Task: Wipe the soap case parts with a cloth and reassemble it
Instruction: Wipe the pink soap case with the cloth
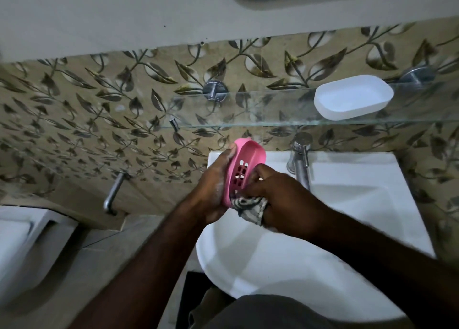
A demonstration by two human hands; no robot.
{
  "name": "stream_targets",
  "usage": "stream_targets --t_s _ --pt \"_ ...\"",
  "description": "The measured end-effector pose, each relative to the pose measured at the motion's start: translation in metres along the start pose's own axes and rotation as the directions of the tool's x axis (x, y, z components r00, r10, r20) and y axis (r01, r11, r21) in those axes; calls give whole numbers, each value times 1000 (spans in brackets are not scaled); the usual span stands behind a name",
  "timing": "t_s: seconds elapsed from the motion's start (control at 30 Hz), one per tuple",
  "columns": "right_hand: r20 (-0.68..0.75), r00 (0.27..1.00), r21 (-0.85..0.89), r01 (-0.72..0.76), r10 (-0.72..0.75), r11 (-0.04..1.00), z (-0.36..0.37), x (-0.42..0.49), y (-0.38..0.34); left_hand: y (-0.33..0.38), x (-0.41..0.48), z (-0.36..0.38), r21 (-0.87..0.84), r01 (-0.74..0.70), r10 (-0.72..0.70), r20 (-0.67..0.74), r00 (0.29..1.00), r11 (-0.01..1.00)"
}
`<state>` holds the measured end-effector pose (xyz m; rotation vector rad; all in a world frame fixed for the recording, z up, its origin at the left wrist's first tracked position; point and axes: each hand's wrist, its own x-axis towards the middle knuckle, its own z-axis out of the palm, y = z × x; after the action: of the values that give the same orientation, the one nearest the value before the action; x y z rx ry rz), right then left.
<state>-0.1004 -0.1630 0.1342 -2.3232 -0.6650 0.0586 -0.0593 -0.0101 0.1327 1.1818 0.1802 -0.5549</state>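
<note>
Wiping pink tray [244, 163] w/ cloth [250, 210] over sink [360, 179].
L hand [214, 183] grips tray; R hand [280, 192] clutches cloth against it.

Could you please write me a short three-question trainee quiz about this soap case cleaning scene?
1. True or false: the left hand holds the pink slotted tray.
2. Where is the white case part? A) in the sink B) on the glass shelf C) on the floor
3. Fill in: the right hand grips a striped ____.

Key: 1 true; 2 B; 3 cloth.
</note>
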Motion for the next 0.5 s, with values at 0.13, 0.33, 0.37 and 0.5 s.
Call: stream_targets --t_s 0.13,0.33,0.37,0.5 --pt "-69 997 -266 -43 26 963 -7 3 4 1 7 -1 -42 24 -24 -17 1000 999" --pt "-351 920 -127 -229 172 965 -20 22 19 -9 4 -4 14 32 -32 -25 999 999" --pt "-318 935 -153 -212 155 965 -17 23 18 -10 4 -4 22 14 -13 -28 1000 1000" --pt "-235 945 -283 -289 226 915 1 23 14 -14 6 -1 83 -76 84 -89 993 994"
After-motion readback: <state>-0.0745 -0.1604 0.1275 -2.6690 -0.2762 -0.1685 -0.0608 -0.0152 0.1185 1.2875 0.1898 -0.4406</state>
